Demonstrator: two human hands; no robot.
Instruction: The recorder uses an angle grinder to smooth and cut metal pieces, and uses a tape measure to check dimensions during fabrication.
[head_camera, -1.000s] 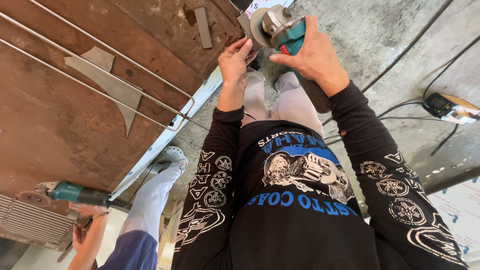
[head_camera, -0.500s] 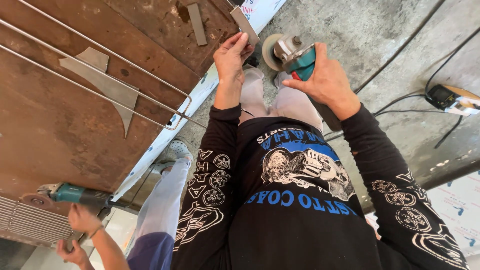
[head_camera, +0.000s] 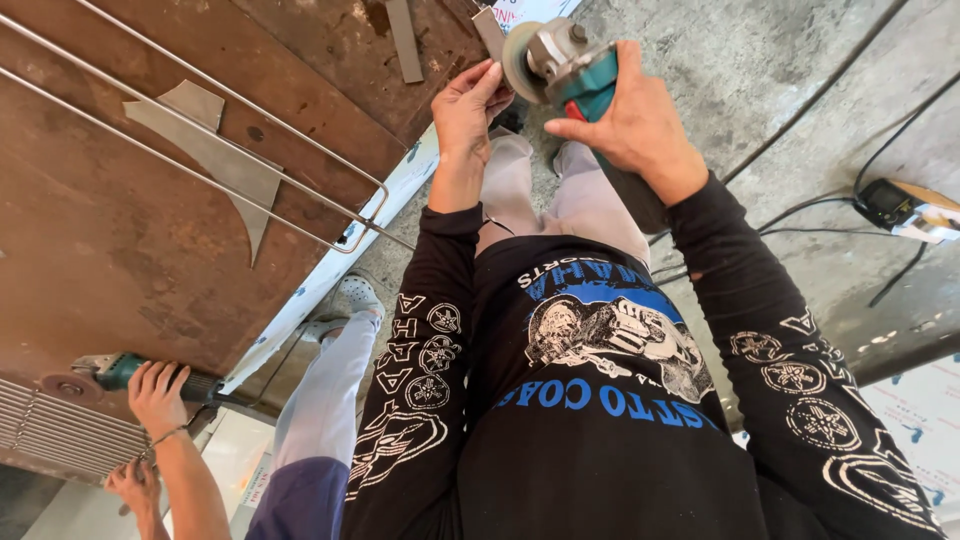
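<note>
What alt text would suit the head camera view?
Seen from above, a person's right hand grips a teal angle grinder while the left hand holds a small metal strip at its disc, beside a rusty steel table.

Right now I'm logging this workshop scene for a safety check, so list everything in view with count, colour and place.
Grinder: one, teal and grey, top centre, in the right hand.
Metal strip: one, grey, by the grinder's disc, at the left fingers.
Table: one, rusty brown, left.
Rod frame: one, silver, on the table.
Steel offcuts: two, grey, on the table.
Flat bar: one, grey, table top edge.
Second grinder: one, teal, lower left, under a co-worker's hand.
Grille: one, silver, bottom left.
Cables: several, black, on the floor, right.
Socket box: one, black, right.
Left hand: one, bare.
Right hand: one, bare.
</note>
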